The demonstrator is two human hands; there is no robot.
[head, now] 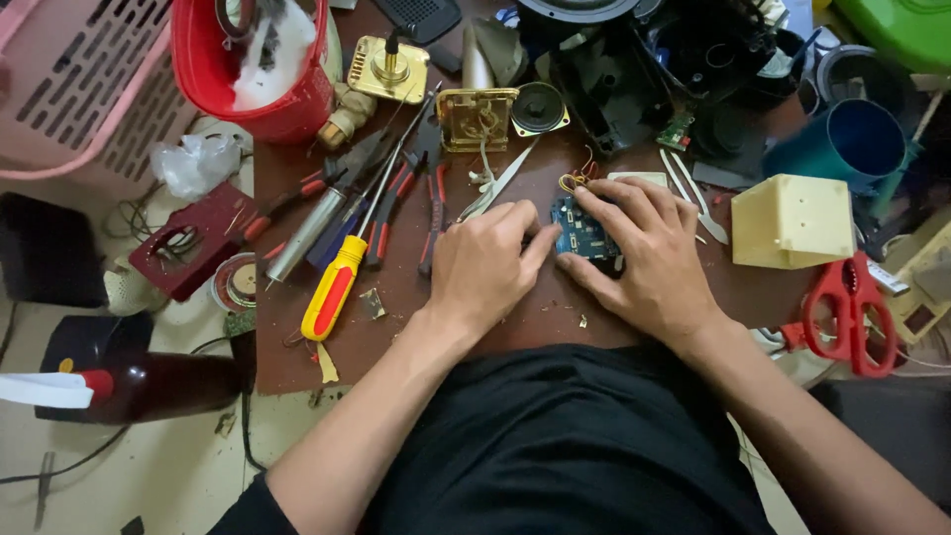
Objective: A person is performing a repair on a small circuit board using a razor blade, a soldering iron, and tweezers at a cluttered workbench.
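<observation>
A small blue circuit board [578, 230] lies on the brown table [515, 317], with thin wires curling off its far edge. My right hand [649, 253] lies over the board's right side, fingers curled onto it. My left hand [485, 263] presses its fingertips against the board's left edge. Both hands together hold the board flat; most of it is hidden under my fingers.
Left of my hands lie a yellow-handled screwdriver [335, 287], red-handled pliers [434, 203] and a metal tube [307, 233]. A cream plastic box [792, 220] and red scissors [852, 312] sit at the right. A red bucket [263, 64], brass parts and black casings crowd the far edge.
</observation>
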